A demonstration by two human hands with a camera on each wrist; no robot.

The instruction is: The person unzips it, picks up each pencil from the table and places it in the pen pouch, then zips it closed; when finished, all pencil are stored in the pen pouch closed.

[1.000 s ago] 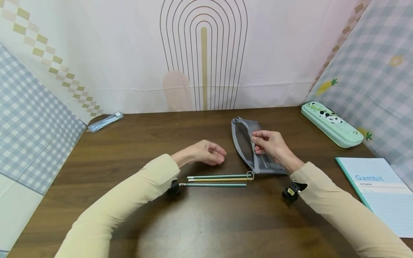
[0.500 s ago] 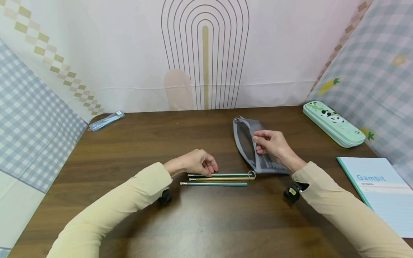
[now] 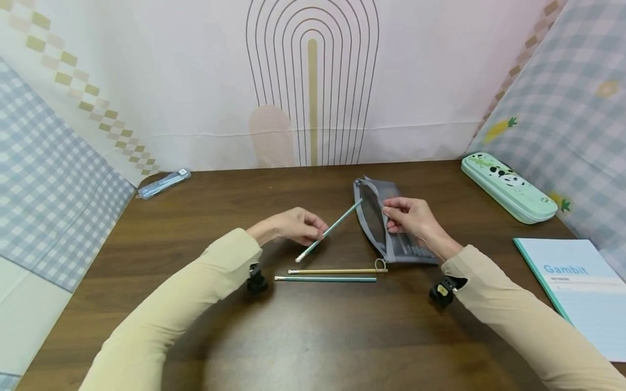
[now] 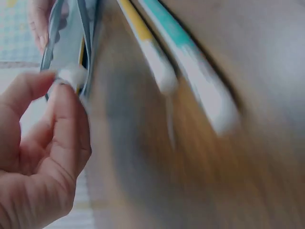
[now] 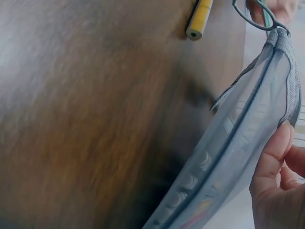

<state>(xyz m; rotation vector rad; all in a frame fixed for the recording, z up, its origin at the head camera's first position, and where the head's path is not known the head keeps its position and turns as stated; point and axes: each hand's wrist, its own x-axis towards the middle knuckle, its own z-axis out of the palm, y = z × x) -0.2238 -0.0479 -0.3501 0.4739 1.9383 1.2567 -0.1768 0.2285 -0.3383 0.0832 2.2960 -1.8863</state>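
My left hand [image 3: 296, 224] pinches a green pencil [image 3: 337, 223] between thumb and fingers. The pencil slants up to the right, its far tip at the mouth of a grey mesh zip pouch [image 3: 411, 247]. In the left wrist view, a pale blurred end pokes out at the fingertips. My right hand [image 3: 413, 218] grips the pouch's near edge and keeps its mouth apart; the right wrist view shows the thumb on the zip band. Several items show dimly through the mesh. On the table lie a yellow pencil [image 3: 337, 271] and a teal pencil [image 3: 325, 279], side by side.
A mint panda pencil case [image 3: 508, 187] stands at the right rear, with a Gambit notebook [image 3: 569, 293] in front of it. A slim blue packet [image 3: 164, 183] lies at the left rear of the wooden table [image 3: 303, 336]. Fabric hangs behind.
My left hand reached down to the row of pencils, took the green one and lifted it, swinging its tip up toward the pouch mouth. The right hand stayed on the pouch.
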